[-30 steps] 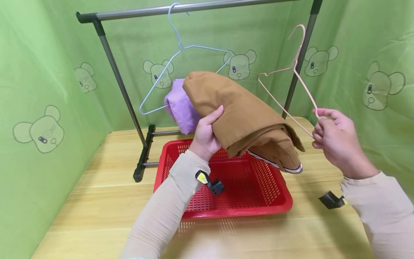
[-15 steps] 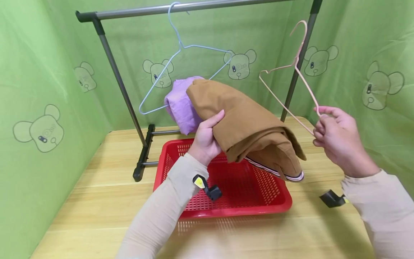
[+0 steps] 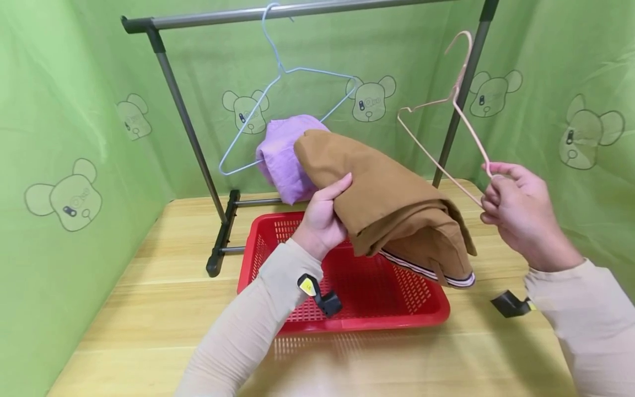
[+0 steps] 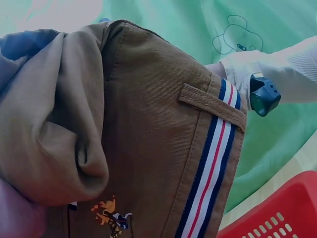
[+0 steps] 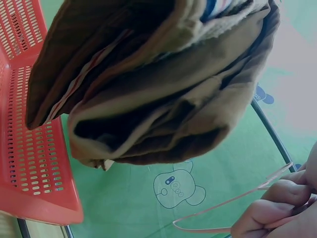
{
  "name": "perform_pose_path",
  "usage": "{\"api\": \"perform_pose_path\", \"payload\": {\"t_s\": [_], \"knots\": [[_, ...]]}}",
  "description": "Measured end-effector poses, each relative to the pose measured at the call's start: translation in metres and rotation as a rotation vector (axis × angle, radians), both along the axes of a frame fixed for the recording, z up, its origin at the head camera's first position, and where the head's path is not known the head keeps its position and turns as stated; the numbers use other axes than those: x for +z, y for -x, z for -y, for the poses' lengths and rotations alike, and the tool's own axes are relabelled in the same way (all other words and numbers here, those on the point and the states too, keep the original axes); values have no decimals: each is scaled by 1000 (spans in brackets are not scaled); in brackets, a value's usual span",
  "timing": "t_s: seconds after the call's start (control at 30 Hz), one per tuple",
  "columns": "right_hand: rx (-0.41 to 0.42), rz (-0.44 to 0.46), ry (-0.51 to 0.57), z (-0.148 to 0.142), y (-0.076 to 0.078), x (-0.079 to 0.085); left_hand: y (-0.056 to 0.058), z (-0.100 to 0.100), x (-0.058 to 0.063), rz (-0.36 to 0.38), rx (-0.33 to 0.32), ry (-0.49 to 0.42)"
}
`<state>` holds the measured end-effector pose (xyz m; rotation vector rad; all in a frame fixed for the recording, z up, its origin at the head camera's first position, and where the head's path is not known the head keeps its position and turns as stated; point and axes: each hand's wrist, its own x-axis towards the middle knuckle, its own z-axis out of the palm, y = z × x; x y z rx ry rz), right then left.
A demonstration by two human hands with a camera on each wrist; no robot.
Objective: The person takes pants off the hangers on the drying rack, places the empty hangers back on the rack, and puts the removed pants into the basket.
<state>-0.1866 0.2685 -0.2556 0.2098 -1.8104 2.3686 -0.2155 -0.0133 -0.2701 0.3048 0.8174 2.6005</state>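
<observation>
Folded brown trousers hang from my left hand, which grips them with the thumb lying on top and the fingers hidden underneath. In the left wrist view a striped waistband and a belt loop show on the trousers. My right hand pinches the lower corner of a pink wire hanger, its hook pointing up. Trousers and pink hanger are apart. Behind them, a purple garment is draped over the bottom bar of a blue hanger, partly covered by the trousers.
The blue hanger hooks over the metal rail of a clothes rack. Under the trousers stands a red perforated basket on the wooden table. Green curtains with mouse drawings enclose the space.
My left hand has moved the trousers down and slightly right, showing more of the purple garment. The pink hanger has risen a little in my right hand.
</observation>
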Motion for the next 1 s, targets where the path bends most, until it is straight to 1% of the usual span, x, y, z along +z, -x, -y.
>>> {"api": "perform_pose_path", "payload": {"t_s": [0.13, 0.27, 0.5, 0.7, 1.0], "knots": [[5, 3, 5, -1, -1, -3, -1, -1, -6, 17, -7, 3], [16, -2, 11, -2, -1, -6, -1, 0, -12, 45, -26, 32], [30, -12, 28, -2, 0, -7, 0, 1, -17, 66, -52, 45], [56, -22, 46, -3, 0, -7, -3, 3, -19, 64, -57, 58], [83, -22, 66, -4, 1, -8, -7, 7, -25, 55, -106, 98]]}}
